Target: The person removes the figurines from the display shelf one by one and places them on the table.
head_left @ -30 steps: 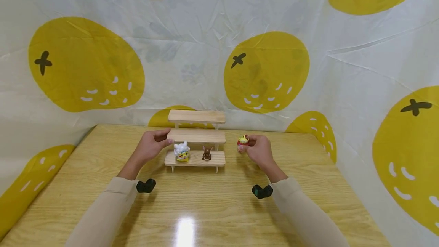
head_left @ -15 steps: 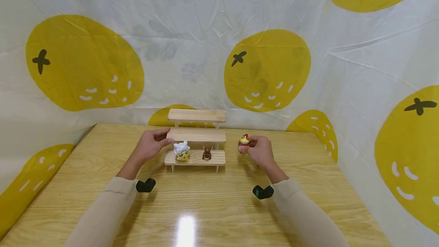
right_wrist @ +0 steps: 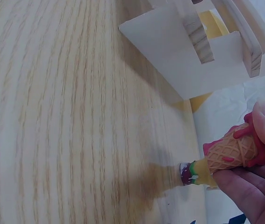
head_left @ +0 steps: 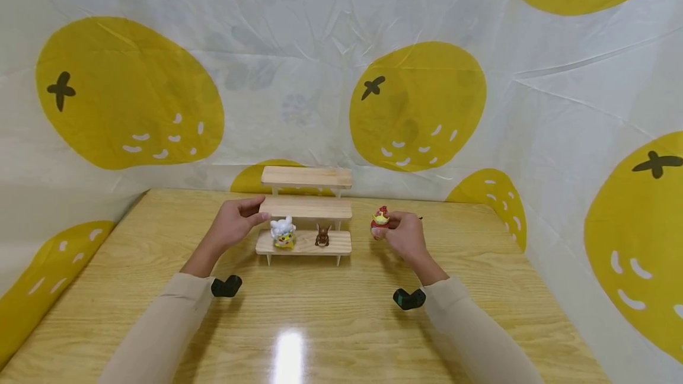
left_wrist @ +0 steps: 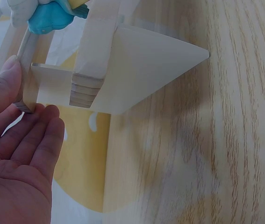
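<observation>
A three-tier wooden display shelf (head_left: 305, 208) stands near the back of the table. My left hand (head_left: 240, 221) holds the left end of its middle board, thumb on one face and fingers at the other. On the bottom tier sit a white-and-yellow figurine (head_left: 283, 233) and a brown mouse-like figurine (head_left: 322, 234). Right of the shelf, my right hand (head_left: 405, 233) pinches a toy figurine (right_wrist: 232, 148) with a waffle-cone body and pink drips; its top looks yellow in the head view. Beyond it shows a yellow, green and purple figurine (right_wrist: 195, 171), partly hidden.
The wood-grain table (head_left: 341, 313) spreads in front of the shelf. Behind and beside it hangs a pale cloth (head_left: 299, 93) with large yellow fruit prints. Something small and blue (right_wrist: 239, 218) peeks out at the lower edge of the right wrist view.
My right hand has shifted slightly towards me with the figurine, and more of a red shape behind it shows. My left hand keeps its hold on the shelf.
</observation>
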`<action>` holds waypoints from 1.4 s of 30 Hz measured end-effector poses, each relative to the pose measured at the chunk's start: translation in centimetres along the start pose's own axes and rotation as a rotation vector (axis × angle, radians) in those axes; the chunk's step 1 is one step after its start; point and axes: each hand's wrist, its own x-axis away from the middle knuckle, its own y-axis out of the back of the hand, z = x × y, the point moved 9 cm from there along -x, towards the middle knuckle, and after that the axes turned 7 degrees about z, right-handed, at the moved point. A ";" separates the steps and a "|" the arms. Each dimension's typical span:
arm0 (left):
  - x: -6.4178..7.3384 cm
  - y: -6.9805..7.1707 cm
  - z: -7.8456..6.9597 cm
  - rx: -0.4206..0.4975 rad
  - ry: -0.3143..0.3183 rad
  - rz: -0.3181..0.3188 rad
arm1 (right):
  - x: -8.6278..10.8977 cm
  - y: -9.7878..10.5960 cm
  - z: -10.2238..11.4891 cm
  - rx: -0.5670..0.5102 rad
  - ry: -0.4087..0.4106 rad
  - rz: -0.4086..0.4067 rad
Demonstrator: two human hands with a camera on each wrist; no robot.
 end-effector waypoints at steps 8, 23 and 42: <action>0.0 0.1 0.1 0.011 0.002 0.000 | -0.1 -0.2 -0.4 -0.023 -0.006 0.005; 0.0 0.2 -0.3 0.017 -0.010 0.010 | 0.2 -0.3 -0.7 0.022 -0.027 0.004; 0.1 0.1 0.0 0.023 -0.008 0.013 | 0.6 -0.4 -0.9 0.060 0.004 -0.025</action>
